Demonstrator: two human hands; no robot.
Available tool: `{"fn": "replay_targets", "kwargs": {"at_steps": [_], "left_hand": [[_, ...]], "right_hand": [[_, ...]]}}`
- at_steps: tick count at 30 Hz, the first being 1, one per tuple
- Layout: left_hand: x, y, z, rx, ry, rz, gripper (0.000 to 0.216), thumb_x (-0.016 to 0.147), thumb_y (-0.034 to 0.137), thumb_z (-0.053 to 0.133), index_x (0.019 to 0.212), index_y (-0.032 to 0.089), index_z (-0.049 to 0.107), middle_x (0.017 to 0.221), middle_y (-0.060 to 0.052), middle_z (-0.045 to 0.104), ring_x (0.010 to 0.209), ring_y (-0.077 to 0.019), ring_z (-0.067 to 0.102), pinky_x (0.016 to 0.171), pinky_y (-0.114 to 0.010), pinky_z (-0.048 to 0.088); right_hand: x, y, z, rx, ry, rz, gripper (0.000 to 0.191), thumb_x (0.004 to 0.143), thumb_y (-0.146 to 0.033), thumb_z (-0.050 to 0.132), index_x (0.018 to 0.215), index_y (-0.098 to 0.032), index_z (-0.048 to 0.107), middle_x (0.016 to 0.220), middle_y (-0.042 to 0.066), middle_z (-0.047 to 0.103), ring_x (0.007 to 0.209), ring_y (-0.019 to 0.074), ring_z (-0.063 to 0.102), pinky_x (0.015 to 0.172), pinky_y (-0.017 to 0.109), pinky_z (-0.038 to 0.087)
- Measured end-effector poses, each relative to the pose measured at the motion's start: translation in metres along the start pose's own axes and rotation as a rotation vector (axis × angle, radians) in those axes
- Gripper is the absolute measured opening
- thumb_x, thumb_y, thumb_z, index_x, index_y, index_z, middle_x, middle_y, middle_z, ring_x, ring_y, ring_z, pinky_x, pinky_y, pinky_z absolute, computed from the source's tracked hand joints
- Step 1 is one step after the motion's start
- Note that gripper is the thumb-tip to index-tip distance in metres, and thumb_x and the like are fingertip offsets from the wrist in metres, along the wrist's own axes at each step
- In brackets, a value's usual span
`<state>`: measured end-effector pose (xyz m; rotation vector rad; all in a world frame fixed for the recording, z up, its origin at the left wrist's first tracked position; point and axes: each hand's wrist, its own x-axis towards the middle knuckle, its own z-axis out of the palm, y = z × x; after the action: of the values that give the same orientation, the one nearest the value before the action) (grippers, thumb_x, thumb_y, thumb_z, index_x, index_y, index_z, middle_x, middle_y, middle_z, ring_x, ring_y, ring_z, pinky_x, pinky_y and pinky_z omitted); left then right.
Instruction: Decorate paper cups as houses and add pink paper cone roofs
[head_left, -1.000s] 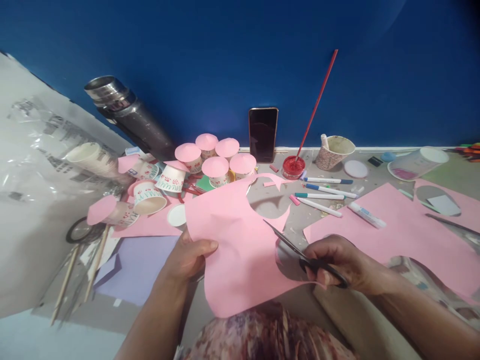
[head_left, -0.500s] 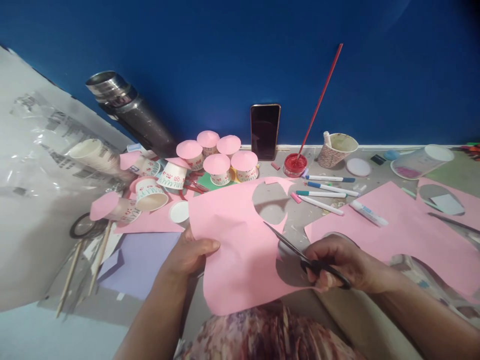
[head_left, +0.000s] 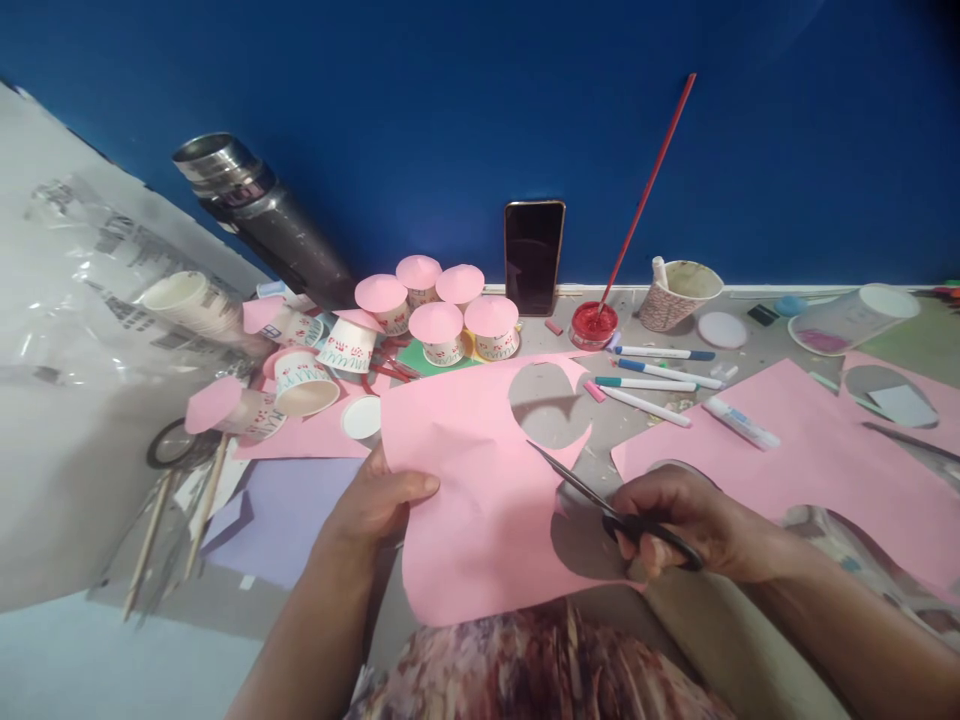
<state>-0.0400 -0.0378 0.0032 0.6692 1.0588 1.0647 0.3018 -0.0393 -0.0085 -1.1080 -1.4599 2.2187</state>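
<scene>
My left hand [head_left: 386,495] grips the left edge of a pink paper sheet [head_left: 465,500], thumb on top and fingers underneath. Round pieces are cut out of the sheet's right side, leaving curved gaps. My right hand [head_left: 675,520] is closed round the dark handles of a pair of scissors [head_left: 577,482]. The blades point up and left, their tips over the paper between the two gaps, and they look nearly closed. Beyond the sheet stand several small paper cups with pink cone tops [head_left: 436,325], decorated in red and green.
At the back are a phone [head_left: 534,258], a red paint pot [head_left: 592,326] with a brush in it, and a patterned cup [head_left: 679,296]. Several markers [head_left: 660,372] and a glue stick [head_left: 741,423] lie right. More pink paper [head_left: 810,480] lies there; a dark flask [head_left: 262,220] leans left.
The paper's narrow strip between the gaps has shifted slightly beside the blades. Both hands keep their grip. The whole view has moved a little.
</scene>
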Motion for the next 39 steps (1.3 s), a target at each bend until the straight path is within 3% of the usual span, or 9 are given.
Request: {"fn": "replay_targets", "kwargs": {"at_steps": [11,23,28,39], "left_hand": [[-0.004,0.003,0.005,-0.020,-0.041,-0.004,0.049,0.059,0.013,0.087,0.107,0.016,0.078,0.090,-0.009,0.083,0.084,-0.0346,0.081,0.068,-0.037,0.065],[-0.004,0.004,0.003,-0.022,-0.041,-0.026,0.041,0.056,0.011,0.089,0.095,0.017,0.078,0.076,-0.004,0.081,0.061,-0.0252,0.077,0.057,-0.030,0.061],[-0.004,0.003,0.002,-0.007,-0.024,-0.016,0.045,0.054,0.009,0.088,0.097,0.016,0.077,0.078,-0.005,0.081,0.061,-0.0251,0.076,0.059,-0.032,0.062],[-0.007,0.007,0.005,0.010,-0.058,-0.040,0.046,0.055,0.009,0.086,0.100,0.015,0.077,0.077,-0.004,0.080,0.063,-0.0240,0.075,0.059,-0.031,0.061]], "right_hand": [[0.001,-0.004,-0.001,-0.073,-0.040,0.026,0.071,0.064,-0.084,0.080,0.071,-0.014,0.074,0.058,0.001,0.059,0.054,0.0113,0.049,0.050,0.023,0.039],[-0.002,-0.007,-0.002,-0.084,-0.052,0.035,0.066,0.066,-0.078,0.083,0.072,-0.013,0.073,0.061,0.001,0.060,0.056,0.0115,0.050,0.052,0.023,0.042],[-0.001,-0.010,-0.001,-0.102,-0.044,0.036,0.067,0.066,-0.081,0.081,0.068,-0.015,0.071,0.056,-0.001,0.055,0.053,0.0103,0.047,0.051,0.022,0.041],[-0.003,-0.013,-0.009,-0.271,-0.126,-0.022,0.066,0.074,-0.079,0.078,0.078,-0.013,0.076,0.069,0.006,0.070,0.063,0.0158,0.061,0.055,0.023,0.047]]}}
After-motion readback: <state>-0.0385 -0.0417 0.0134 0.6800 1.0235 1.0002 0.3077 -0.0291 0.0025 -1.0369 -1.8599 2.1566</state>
